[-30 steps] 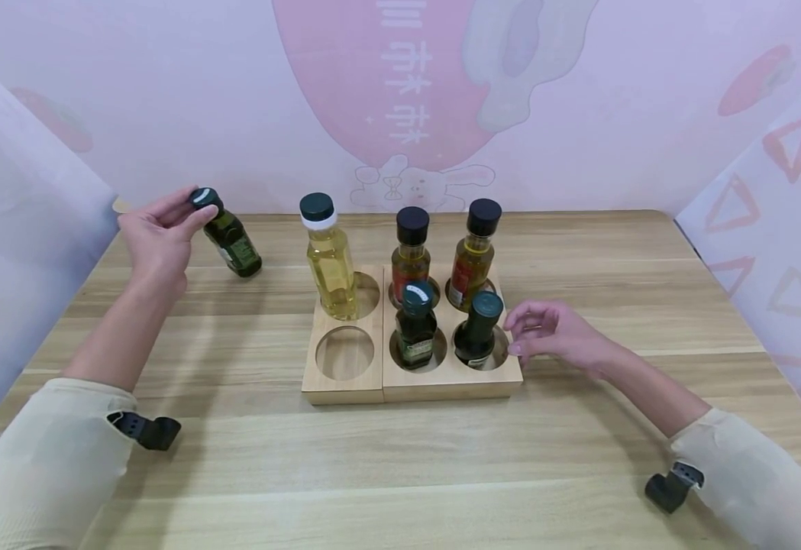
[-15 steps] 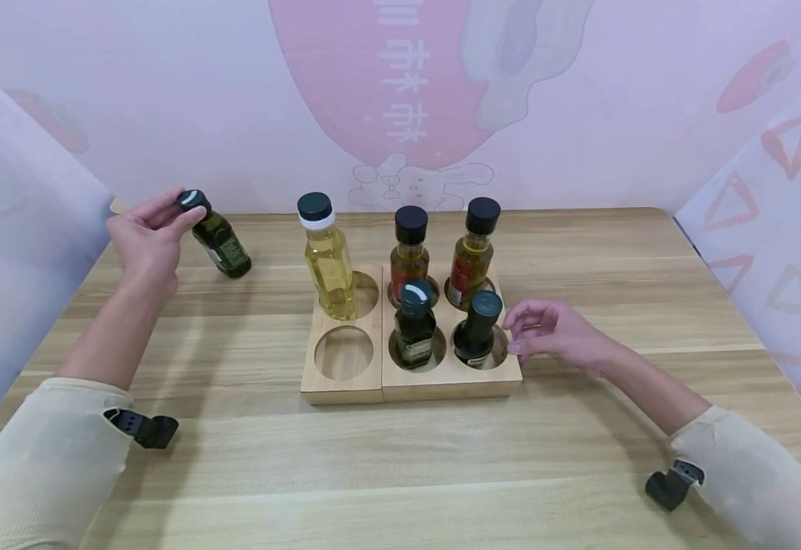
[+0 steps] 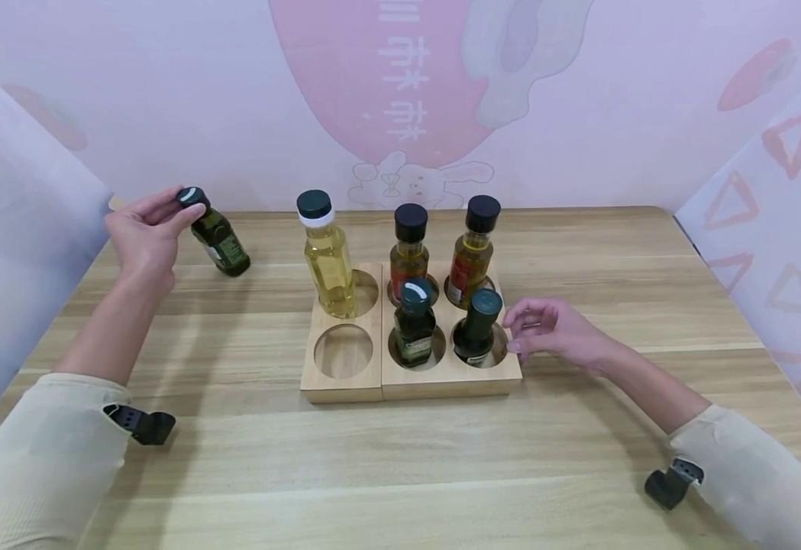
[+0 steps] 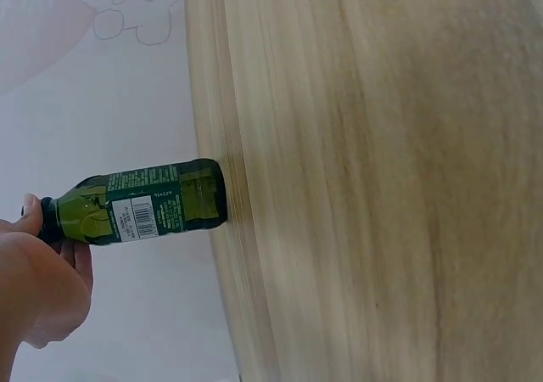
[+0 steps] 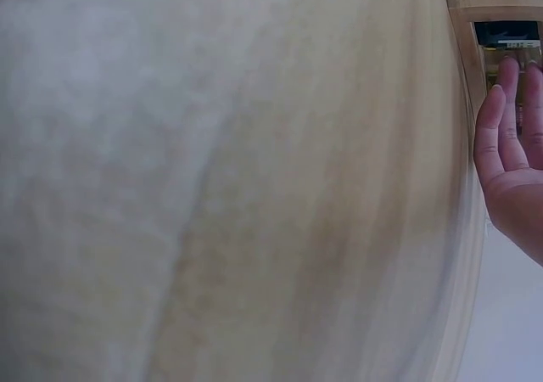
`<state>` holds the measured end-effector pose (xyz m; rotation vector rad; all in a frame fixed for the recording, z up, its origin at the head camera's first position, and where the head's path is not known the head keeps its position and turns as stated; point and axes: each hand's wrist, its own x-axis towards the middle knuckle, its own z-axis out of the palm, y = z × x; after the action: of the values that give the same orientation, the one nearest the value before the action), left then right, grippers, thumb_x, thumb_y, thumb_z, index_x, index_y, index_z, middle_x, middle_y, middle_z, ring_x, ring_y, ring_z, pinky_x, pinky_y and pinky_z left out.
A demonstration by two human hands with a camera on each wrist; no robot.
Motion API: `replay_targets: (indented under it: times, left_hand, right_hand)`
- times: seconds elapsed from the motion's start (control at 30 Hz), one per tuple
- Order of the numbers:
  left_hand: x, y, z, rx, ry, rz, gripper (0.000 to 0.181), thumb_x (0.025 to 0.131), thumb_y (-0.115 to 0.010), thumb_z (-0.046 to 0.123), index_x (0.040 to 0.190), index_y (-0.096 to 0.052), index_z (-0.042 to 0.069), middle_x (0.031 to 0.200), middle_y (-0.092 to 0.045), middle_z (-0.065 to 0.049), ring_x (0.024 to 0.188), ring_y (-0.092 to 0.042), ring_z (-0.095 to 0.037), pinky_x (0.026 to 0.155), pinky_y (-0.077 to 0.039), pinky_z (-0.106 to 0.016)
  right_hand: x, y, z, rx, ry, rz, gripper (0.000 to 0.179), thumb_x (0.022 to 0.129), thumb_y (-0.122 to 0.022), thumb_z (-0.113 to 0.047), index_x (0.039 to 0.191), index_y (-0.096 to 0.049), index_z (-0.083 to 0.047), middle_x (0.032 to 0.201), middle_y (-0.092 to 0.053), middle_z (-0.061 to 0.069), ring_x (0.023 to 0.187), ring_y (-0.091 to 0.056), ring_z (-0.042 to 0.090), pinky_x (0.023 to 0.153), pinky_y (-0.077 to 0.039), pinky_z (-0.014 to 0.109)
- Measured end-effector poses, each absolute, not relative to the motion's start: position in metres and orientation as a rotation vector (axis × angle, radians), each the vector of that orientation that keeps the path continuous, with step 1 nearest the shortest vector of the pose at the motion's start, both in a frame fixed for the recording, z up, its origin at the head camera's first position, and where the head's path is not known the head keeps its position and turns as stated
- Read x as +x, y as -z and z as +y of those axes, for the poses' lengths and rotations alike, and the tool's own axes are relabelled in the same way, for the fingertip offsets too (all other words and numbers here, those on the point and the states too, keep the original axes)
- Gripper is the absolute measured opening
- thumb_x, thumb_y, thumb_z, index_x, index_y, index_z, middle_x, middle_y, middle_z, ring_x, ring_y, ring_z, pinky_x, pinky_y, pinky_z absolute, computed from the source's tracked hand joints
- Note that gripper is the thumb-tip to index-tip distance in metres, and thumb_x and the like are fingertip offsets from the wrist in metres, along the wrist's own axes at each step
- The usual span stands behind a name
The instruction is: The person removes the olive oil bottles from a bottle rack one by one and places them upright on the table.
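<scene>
My left hand (image 3: 144, 241) pinches a small dark green glass bottle (image 3: 224, 246) by its cap, at the back left of the table. The bottle leans, its base toward the right; the left wrist view shows its green label (image 4: 146, 205) with a barcode. My right hand (image 3: 557, 334) is at the right side of a wooden bottle rack (image 3: 348, 394), fingertips right at its edge, fingers relaxed and holding nothing. Nearest to it stands a dark bottle with a green cap (image 3: 479, 325), tilted in the front right hole.
Beside that bottle, another green bottle (image 3: 415, 328) sits in the rack. Two black-capped oil bottles with red labels, one in the middle (image 3: 410, 260) and one at right (image 3: 470, 263), stand behind. A tall pale-yellow oil bottle (image 3: 331, 271) leans at back left. A printed wall (image 3: 235, 99) borders the table.
My left hand has shifted slightly left with the green bottle, mostly in the first half second. The right hand and the rack look unchanged.
</scene>
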<state>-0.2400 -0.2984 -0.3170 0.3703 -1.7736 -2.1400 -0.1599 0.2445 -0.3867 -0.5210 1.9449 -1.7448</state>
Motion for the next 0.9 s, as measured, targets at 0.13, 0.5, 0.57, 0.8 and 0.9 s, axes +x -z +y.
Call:
replay_targets:
  times: [0.13,0.5,0.57,0.8,0.9]
  left_hand:
    - [-0.239,0.317,-0.3,0.339,2.133,-1.797,0.044,0.077,-0.091,0.005,0.118,-0.079,0.013,0.092,-0.079,0.01,0.095,-0.073,-0.002,0.092,-0.053,-0.011]
    - [-0.239,0.314,-0.302,0.325,2.152,-1.859,0.047,0.077,-0.09,0.005,0.122,-0.077,0.014,0.099,-0.078,0.01,0.1,-0.071,-0.004,0.084,-0.054,-0.009]
    - [-0.239,0.313,-0.302,0.327,2.16,-1.884,0.053,0.077,-0.091,0.005,0.127,-0.075,0.014,0.104,-0.077,0.008,0.104,-0.071,-0.005,0.086,-0.054,-0.01]
    - [-0.235,0.307,-0.305,0.322,2.108,-2.033,0.072,0.078,-0.091,0.01,0.144,-0.062,0.013,0.124,-0.073,0.006,0.11,-0.069,-0.002,0.097,-0.051,-0.013]
    - [-0.231,0.303,-0.306,0.313,2.107,-2.028,0.071,0.078,-0.091,0.011,0.143,-0.062,0.014,0.125,-0.073,0.008,0.112,-0.068,0.0,0.103,-0.047,-0.014]
  right_hand:
    - [-0.16,0.386,0.244,-0.525,1.752,1.938,0.026,0.088,-0.071,0.009,0.104,-0.068,-0.01,0.09,-0.069,0.002,0.069,-0.067,0.017,0.07,-0.062,0.032]
    - [-0.159,0.386,0.244,-0.533,1.76,1.92,0.027,0.088,-0.071,0.009,0.104,-0.068,-0.013,0.09,-0.069,0.002,0.069,-0.068,0.017,0.07,-0.062,0.032]
    - [-0.159,0.386,0.244,-0.535,1.766,1.911,0.027,0.088,-0.072,0.008,0.104,-0.068,-0.013,0.09,-0.069,0.003,0.069,-0.068,0.017,0.07,-0.062,0.032]
    - [-0.157,0.383,0.242,-0.513,1.785,1.895,0.023,0.087,-0.076,0.004,0.104,-0.068,-0.009,0.093,-0.068,0.006,0.073,-0.067,0.018,0.071,-0.063,0.032]
    - [-0.156,0.383,0.241,-0.504,1.778,1.908,0.024,0.086,-0.077,0.004,0.105,-0.068,-0.009,0.093,-0.068,0.006,0.073,-0.068,0.018,0.071,-0.063,0.032]
